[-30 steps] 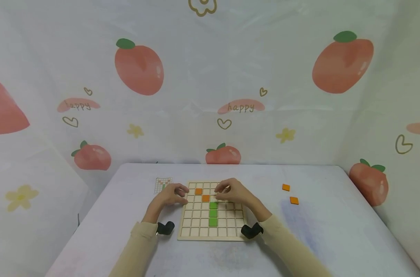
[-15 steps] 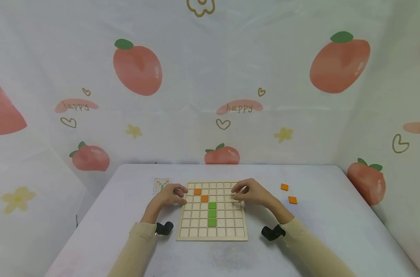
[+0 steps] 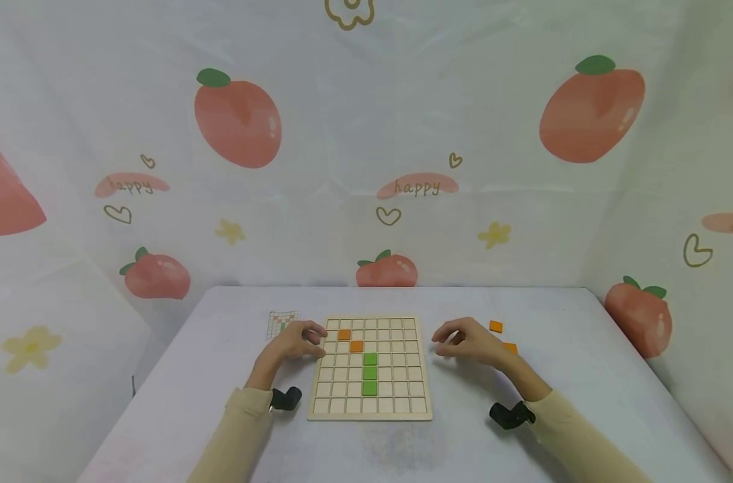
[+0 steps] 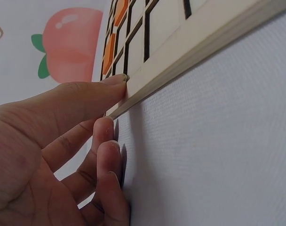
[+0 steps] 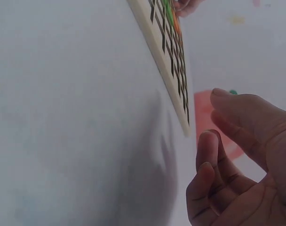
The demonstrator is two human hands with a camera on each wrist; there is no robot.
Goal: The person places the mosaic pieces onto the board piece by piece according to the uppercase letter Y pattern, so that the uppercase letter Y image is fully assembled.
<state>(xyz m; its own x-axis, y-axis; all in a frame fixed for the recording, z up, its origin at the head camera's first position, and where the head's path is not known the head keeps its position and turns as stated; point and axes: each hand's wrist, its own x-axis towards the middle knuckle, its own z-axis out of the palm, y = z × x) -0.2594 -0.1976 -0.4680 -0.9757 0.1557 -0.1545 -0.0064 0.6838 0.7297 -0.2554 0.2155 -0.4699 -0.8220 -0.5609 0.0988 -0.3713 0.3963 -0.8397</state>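
Observation:
A square wooden grid board lies mid-table in the head view. Two orange tiles sit on a diagonal in its cells, with three green tiles in a column below them. My left hand holds the board's left edge; in the left wrist view its thumb lies on the frame and curled fingers are at the side. Off the board's right side, my right hand hovers over the table. Its fingers are loosely bent, with nothing between thumb and fingertips in the right wrist view.
Two loose orange tiles lie on the table at the right, one partly hidden behind my right hand. A small card printed with a coloured grid lies behind my left hand. A fruit-patterned curtain hangs beyond the table's far edge.
My right hand has moved right, from over the board to beside the loose orange tiles, uncovering the board's right-hand cells. My left hand has stayed at the board's left edge.

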